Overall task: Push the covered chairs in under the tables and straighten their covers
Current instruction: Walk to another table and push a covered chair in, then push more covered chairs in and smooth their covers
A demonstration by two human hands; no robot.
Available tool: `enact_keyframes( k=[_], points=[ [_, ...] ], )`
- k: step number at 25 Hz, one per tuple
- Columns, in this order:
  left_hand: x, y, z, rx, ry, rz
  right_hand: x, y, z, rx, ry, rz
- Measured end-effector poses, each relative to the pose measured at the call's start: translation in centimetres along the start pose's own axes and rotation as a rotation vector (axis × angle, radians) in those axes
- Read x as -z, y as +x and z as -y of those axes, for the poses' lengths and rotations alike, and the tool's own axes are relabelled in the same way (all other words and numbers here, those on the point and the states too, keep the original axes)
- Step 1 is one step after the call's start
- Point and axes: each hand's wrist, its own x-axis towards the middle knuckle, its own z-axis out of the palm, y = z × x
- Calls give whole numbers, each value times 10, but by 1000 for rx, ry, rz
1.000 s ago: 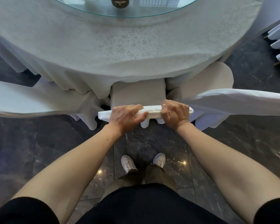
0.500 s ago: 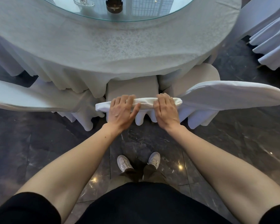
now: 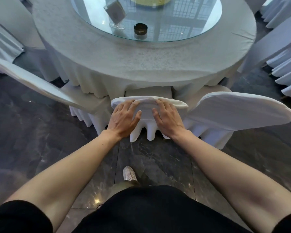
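Beyond the hands, the tablecloth [image 3: 141,64] is hiding most of the middle chair's seat [image 3: 148,92], the left hand [image 3: 123,117] and right hand [image 3: 168,118] are covering parts of its cover [image 3: 146,113], and the top edge is cutting off the table's [image 3: 233,52] far side.

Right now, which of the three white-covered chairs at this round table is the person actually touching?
The middle chair, straight ahead. The left hand and right hand lie flat on the back of its cover, while the chair on the left and the chair on the right stand untouched.
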Motion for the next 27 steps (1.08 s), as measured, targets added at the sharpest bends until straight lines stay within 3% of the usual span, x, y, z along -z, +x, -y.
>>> enact_keyframes(
  k=[8, 16, 22, 27],
  points=[
    [55, -95, 41, 195, 63, -93, -31, -13, 90, 262, 18, 26],
    [118, -173, 168, 314, 76, -167, -102, 11, 230, 430, -6, 15],
    [182, -231, 280, 311, 97, -190, -179, 31, 358, 394, 41, 3],
    [216, -239, 354, 290, 80, -219, -218, 52, 419, 339, 54, 30]
  ],
)
